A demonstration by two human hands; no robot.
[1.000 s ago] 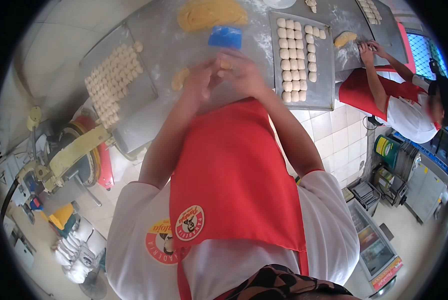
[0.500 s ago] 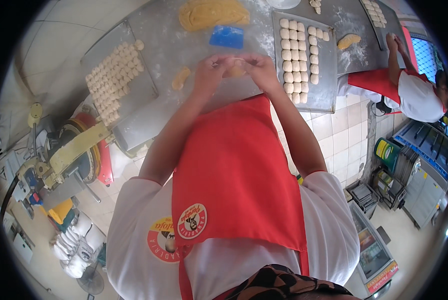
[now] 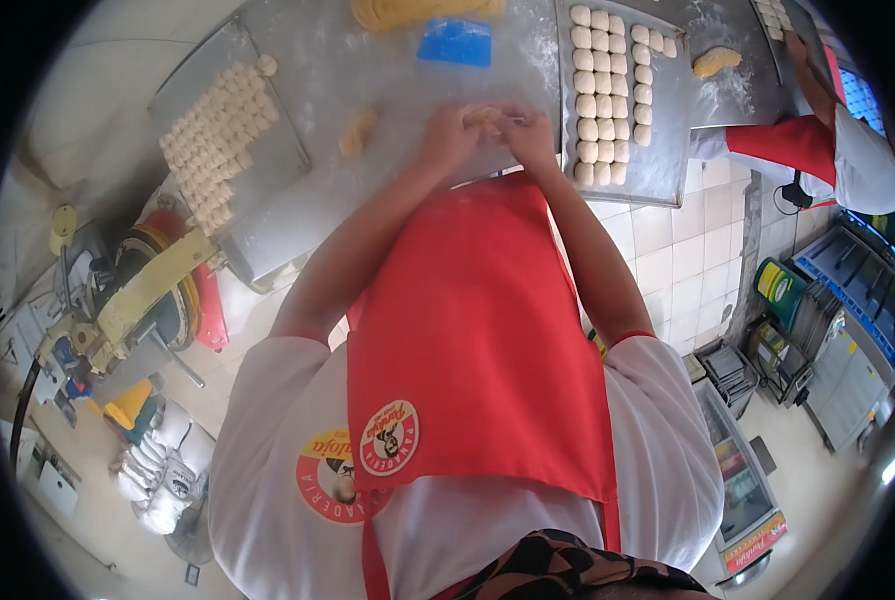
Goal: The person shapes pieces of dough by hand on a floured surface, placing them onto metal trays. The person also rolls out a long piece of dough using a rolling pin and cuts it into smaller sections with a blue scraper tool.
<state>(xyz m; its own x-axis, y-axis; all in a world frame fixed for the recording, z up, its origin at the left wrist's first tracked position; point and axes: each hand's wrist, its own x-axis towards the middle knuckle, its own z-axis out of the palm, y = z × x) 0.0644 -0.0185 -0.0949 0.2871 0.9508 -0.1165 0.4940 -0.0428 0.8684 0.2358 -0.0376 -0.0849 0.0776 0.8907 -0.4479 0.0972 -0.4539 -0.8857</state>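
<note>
At the front edge of the steel table (image 3: 388,210), my left hand (image 3: 453,138) and my right hand (image 3: 528,135) are closed around a small piece of pale yellow dough (image 3: 485,118), partly covered by my fingers. A smaller yellow dough piece (image 3: 358,131) lies left of my hands. Beyond them are a blue scraper (image 3: 455,42) and a large yellow dough mass (image 3: 426,12). To the right, a metal tray (image 3: 668,175) holds rows of pale dough balls (image 3: 605,105); to the left, another tray (image 3: 293,160) holds several dough balls (image 3: 223,140).
A co-worker (image 3: 858,165) in a red apron reaches onto the table at the right, near a yellow dough log (image 3: 716,62) and another tray (image 3: 774,20). A machine with a beige arm (image 3: 153,285) stands at lower left. Metal racks (image 3: 778,355) stand at lower right.
My hands keep working the dough piece at the table edge and have shifted slightly right. The view has tilted, and the co-worker's arms appear farther up and to the right.
</note>
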